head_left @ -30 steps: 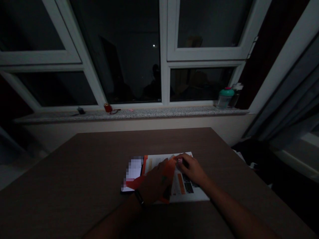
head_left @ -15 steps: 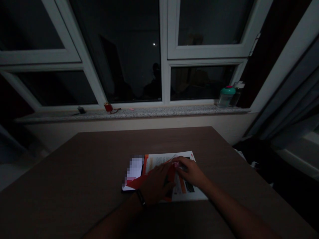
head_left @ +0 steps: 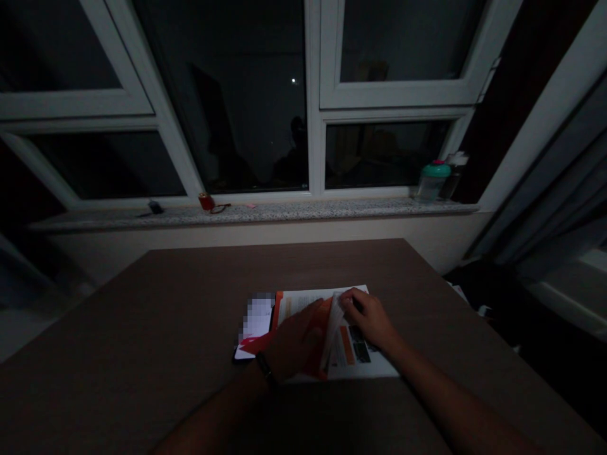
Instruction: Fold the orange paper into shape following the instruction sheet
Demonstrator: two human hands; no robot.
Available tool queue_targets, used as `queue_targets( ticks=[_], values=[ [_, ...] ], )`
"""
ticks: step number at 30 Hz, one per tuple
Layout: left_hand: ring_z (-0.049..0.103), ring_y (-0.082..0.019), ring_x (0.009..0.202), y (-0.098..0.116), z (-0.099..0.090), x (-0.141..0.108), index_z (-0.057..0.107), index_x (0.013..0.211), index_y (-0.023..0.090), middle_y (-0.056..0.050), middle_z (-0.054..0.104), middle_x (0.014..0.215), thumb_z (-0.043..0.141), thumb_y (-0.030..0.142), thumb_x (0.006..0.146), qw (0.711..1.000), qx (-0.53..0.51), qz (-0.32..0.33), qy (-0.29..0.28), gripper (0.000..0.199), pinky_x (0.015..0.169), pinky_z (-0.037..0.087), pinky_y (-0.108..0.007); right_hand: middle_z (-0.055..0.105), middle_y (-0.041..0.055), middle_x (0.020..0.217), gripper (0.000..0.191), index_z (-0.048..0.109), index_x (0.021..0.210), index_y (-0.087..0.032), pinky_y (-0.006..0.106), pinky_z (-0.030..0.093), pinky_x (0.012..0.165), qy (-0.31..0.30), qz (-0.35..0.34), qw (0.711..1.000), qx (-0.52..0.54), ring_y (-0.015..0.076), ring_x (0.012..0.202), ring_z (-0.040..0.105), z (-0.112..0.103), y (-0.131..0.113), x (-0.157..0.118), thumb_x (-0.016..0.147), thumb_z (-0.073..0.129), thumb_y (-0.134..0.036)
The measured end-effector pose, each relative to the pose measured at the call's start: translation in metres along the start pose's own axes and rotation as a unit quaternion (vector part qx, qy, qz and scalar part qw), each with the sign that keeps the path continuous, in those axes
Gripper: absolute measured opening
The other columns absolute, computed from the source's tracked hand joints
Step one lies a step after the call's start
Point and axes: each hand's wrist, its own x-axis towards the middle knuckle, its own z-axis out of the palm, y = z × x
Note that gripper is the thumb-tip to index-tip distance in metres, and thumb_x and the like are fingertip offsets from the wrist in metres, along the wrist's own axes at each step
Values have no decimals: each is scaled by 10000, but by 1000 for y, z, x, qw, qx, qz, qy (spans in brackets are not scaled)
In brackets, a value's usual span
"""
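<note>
Your right hand (head_left: pixel 370 320) pinches the raised page (head_left: pixel 333 332) of a printed booklet (head_left: pixel 353 365) lying open on the desk (head_left: pixel 156 316). Your left hand (head_left: pixel 294 344) lies open, palm down, on the orange-and-white pages. The paper should handle light, thin and floppy, and will crease easily: take hold at the outer page edge and keep the flat pages pinned.

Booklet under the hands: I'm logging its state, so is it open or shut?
Open: the booklet lies spread on the table, with one page lifted upright between the left hand and the right hand.
</note>
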Motion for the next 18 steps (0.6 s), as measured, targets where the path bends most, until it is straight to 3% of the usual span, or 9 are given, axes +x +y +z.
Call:
queue_targets(
  ticks=[6, 11, 18],
  values=[
    [517, -260, 1222, -3, 4, 3, 527, 1315, 215, -76, 573, 1341, 464, 385, 988, 995, 95, -26, -14, 374, 1052, 397, -441, 640, 12, 684, 236, 623, 754, -194, 253, 391, 607, 76, 87, 991, -73, 170, 641, 606, -8, 11, 4, 885, 482, -330],
    [482, -269, 1231, 4, 7, 3, 563, 1240, 201, -84, 552, 1339, 549, 367, 952, 987, 154, -16, -32, 333, 1051, 385, -455, 650, 12, 677, 142, 624, 752, -201, 242, 361, 574, 63, 122, 983, -122, 157, 603, 600, -7, 18, 5, 811, 504, -247],
    [426, -329, 1265, 8, 7, 0, 518, 1316, 235, -118, 472, 1388, 626, 545, 867, 981, 181, -14, -61, 556, 1046, 367, -508, 683, 25, 760, 159, 650, 871, -201, 242, 399, 605, 55, 128, 985, -104, 173, 673, 628, -4, 19, 4, 774, 527, -231]
  ],
)
